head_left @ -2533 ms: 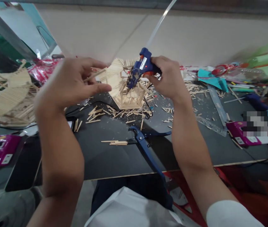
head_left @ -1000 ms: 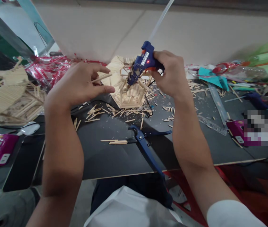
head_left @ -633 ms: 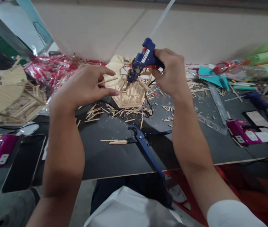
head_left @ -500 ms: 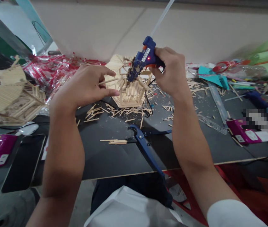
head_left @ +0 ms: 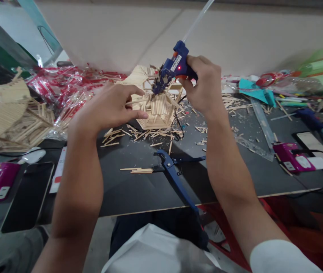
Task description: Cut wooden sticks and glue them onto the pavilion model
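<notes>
My right hand (head_left: 205,83) is wrapped round a blue glue gun (head_left: 171,68), its red light on and a clear glue stick rising from its back. The gun's dirty nozzle points down at a small model built of wooden sticks (head_left: 158,121), with a hexagonal base. At the model's left side, my left hand (head_left: 115,104) holds a thin wooden stick (head_left: 135,101) in its curled fingers, the thumb and forefinger apart. The stick's far end is close to the nozzle; whether they touch I cannot tell.
A blue cutter (head_left: 175,178) lies in front beside a few sticks (head_left: 141,171). Another stick model (head_left: 4,113) stands at left, near a phone (head_left: 29,197). Stick offcuts, red-and-clear plastic wrappers (head_left: 73,81), a ruler (head_left: 262,121) and purple power sockets (head_left: 293,157) surround the work.
My left hand has shifted slightly right with its stick, towards the nozzle. The glue gun has moved slightly up and left over the model.
</notes>
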The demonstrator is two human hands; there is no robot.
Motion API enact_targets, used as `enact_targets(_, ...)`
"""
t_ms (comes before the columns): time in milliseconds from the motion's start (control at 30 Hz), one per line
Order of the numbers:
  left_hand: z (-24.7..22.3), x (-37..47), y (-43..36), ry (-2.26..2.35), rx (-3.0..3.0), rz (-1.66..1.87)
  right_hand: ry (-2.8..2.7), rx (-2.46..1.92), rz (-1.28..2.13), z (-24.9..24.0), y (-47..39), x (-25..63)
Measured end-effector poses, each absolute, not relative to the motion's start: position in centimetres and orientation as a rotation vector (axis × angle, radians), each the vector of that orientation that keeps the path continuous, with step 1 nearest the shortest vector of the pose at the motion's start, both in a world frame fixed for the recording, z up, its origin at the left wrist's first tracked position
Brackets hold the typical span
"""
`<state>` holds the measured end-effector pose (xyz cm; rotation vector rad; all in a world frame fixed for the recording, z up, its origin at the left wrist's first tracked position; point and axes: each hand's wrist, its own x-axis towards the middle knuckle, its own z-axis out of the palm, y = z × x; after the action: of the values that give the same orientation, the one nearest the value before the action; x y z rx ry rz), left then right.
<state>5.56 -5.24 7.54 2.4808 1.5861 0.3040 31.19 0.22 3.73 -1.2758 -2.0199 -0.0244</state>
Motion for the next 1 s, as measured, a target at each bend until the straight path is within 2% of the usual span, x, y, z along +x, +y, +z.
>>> enact_targets(1000, 5.5, 6.4, -4.4, 1.553, 2.654, 0.32, -1.901, -1.332, -0.132, 3.3, 1.0, 32.1)
